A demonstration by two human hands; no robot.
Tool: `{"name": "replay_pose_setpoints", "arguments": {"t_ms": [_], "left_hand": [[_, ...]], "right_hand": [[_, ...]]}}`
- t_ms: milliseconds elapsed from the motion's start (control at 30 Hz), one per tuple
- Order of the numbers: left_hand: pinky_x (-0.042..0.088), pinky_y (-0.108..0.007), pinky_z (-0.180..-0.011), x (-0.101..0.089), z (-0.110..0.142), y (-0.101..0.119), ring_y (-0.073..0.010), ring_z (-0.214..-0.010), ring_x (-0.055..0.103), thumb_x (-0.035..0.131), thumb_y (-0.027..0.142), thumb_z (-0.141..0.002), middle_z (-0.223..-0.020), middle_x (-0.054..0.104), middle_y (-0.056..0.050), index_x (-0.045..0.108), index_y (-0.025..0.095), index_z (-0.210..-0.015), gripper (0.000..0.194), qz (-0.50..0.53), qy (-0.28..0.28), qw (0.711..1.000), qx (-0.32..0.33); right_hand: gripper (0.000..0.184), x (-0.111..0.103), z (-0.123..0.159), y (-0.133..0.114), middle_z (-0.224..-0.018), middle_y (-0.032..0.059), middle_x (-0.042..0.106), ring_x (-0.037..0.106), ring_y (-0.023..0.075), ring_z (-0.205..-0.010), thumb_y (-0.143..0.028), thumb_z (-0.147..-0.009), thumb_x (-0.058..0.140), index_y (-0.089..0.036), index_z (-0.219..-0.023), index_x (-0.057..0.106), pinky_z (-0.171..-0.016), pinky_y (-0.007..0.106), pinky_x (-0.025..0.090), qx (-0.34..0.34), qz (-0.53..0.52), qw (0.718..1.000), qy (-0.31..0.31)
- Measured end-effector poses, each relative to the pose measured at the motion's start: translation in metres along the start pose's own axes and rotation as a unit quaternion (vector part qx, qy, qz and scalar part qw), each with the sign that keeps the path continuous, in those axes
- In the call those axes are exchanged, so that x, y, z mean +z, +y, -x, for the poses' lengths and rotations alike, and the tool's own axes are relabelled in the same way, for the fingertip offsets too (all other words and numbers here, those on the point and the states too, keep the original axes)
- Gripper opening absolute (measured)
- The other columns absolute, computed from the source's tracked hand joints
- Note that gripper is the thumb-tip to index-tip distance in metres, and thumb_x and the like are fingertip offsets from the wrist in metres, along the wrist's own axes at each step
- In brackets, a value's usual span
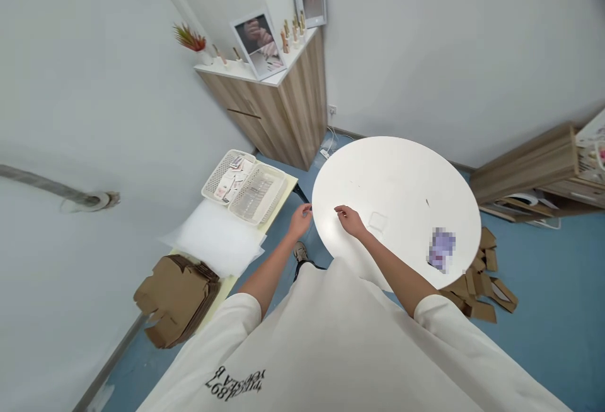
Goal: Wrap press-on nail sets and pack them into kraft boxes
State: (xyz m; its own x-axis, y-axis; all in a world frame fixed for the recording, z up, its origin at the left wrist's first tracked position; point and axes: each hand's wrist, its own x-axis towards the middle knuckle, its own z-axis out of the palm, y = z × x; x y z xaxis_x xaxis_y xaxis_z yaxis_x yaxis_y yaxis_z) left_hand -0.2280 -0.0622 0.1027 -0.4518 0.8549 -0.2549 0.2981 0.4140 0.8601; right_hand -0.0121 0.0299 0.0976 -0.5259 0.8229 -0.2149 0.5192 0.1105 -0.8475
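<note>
On my screen the left hand (pixel 301 218) is at the edge of the round white desk (pixel 401 172), with its fingertips pressed together; I cannot tell if they pinch something thin. The right hand (pixel 350 220) lies over the desk with loose, slightly curved fingers, and I see nothing held in it. A small clear square of plastic (pixel 378 222) lies just beside this hand, at 3 o'clock. It is almost the same colour as the desk, so I could lose it from view, and a careless touch could slide it. So near the edge, anything thin in the left hand could drop to the blue floor (pixel 543 286). At 10 o'clock from the left hand, a plastic basket (pixel 243 186) stands on a yellow desk (pixel 288 182), and flat cardboard box blanks (pixel 177 298) lie at 8 o'clock.
</note>
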Motion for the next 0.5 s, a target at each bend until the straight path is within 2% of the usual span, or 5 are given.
{"name": "replay_pose_setpoints", "arguments": {"t_ms": [133,267,400,500], "left_hand": [[0.050,-0.038,-0.103,-0.074,-0.018,-0.021,-0.0223,-0.117,0.064,0.058,0.020,-0.089,-0.125,0.068,-0.007,0.067,0.024,-0.116,0.028,0.002,0.038,0.999,0.006],[0.050,-0.037,-0.103,-0.150,-0.042,-0.051,-0.0206,-0.113,0.066,0.058,0.016,-0.088,-0.122,0.069,-0.008,0.067,0.023,-0.113,0.028,-0.007,0.067,0.998,0.006],[0.050,-0.038,-0.102,-0.220,-0.068,-0.086,-0.0203,-0.110,0.067,0.059,0.013,-0.085,-0.121,0.070,-0.008,0.067,0.022,-0.113,0.030,-0.013,0.085,0.996,0.001],[0.050,-0.038,-0.102,-0.264,-0.091,-0.112,-0.0207,-0.111,0.066,0.058,0.013,-0.084,-0.121,0.070,-0.008,0.067,0.022,-0.113,0.031,-0.022,0.092,0.996,-0.003]], "right_hand": [[0.034,0.046,-0.034,-0.055,-0.121,0.0046,0.070,0.066,0.0198,-0.108,-0.024,-0.095,0.043,-0.026,-0.117,0.068,-0.097,0.038,0.053,-0.038,-0.015,0.999,-0.029],[0.034,0.106,-0.069,-0.107,-0.123,0.0053,0.070,0.066,0.0213,-0.110,-0.028,-0.097,0.043,-0.026,-0.120,0.068,-0.096,0.038,0.053,-0.060,-0.017,0.996,-0.057],[0.034,0.163,-0.102,-0.149,-0.123,0.0057,0.069,0.066,0.0211,-0.107,-0.029,-0.097,0.042,-0.026,-0.120,0.067,-0.092,0.036,0.053,-0.081,0.003,0.993,-0.082],[0.034,0.197,-0.122,-0.175,-0.124,0.0058,0.069,0.066,0.0202,-0.107,-0.028,-0.098,0.042,-0.026,-0.119,0.067,-0.090,0.034,0.053,-0.085,0.018,0.992,-0.096]]}}
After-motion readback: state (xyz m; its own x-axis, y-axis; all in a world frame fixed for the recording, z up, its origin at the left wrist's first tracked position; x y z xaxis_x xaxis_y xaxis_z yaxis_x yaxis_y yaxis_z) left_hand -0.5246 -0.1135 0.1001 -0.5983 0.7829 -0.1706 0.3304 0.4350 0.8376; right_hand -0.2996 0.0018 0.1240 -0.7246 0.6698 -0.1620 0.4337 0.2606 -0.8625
